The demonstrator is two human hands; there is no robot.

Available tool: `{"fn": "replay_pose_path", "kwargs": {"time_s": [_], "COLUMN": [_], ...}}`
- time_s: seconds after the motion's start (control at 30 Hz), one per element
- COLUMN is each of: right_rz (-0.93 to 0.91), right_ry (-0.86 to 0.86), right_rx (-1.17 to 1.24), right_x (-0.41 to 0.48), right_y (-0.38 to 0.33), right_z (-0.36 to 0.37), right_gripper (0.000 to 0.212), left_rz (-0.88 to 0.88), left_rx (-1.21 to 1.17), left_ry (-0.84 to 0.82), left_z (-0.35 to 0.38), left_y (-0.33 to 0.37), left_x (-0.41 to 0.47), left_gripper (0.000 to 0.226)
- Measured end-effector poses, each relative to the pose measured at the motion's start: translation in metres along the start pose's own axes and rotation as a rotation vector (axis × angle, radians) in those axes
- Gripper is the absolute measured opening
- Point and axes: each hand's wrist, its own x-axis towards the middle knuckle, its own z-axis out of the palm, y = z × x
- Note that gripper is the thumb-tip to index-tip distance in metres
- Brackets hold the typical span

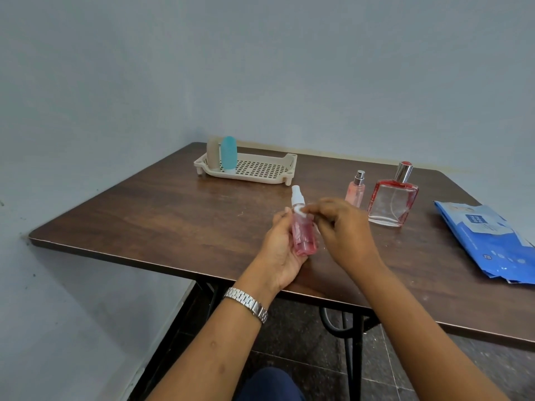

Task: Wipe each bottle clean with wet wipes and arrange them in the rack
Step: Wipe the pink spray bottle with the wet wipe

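Left hand (279, 256) grips bottle (303, 237); right fingers (315, 206) pinch wipe (301, 210) at neck.

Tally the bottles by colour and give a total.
Beige: 1, beige bottle
Blue: 1, blue bottle
Pink: 2, held spray bottle and small pink bottle
Clear with red edges: 1, square bottle
Total: 5

Left grip (282, 250) curled; right grip (344, 230) pinching (fingertips (309, 210)).

Plain room, grey wall (260, 68), wooden table (162, 204)
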Motion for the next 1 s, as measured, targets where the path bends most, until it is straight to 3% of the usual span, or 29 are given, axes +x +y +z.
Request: {"fn": "replay_pose_path", "kwargs": {"time_s": [0.17,0.3,0.67,0.87,1.0], "right_rz": [-0.073,-0.127,-0.064,-0.106,-0.057], "right_ry": [-0.005,-0.037,0.034,-0.057,-0.06], "right_rx": [-0.052,-0.123,-0.095,-0.117,-0.141], "right_x": [-0.01,-0.033,-0.009,-0.031,-0.009], "right_y": [-0.012,-0.01,-0.013,-0.01,-0.006], "right_z": [0.004,-0.002,0.004,-0.007,-0.007], "right_gripper": [0.024,0.027,0.021,0.033,0.019], "left_rz": [0.016,0.01,0.038,0.033,0.047], "left_rx": [-0.032,-0.041,0.022,0.071,0.092], "left_ry": [0.002,-0.001,0.011,-0.012,-0.032], "left_z": [0.0,0.001,0.002,0.003,0.005], "left_y": [0.001,0.001,0.003,0.002,0.003], "left_x": [-0.002,-0.002,-0.006,-0.006,-0.006], "left_gripper": [0.004,0.005,0.008,0.007,0.007]}}
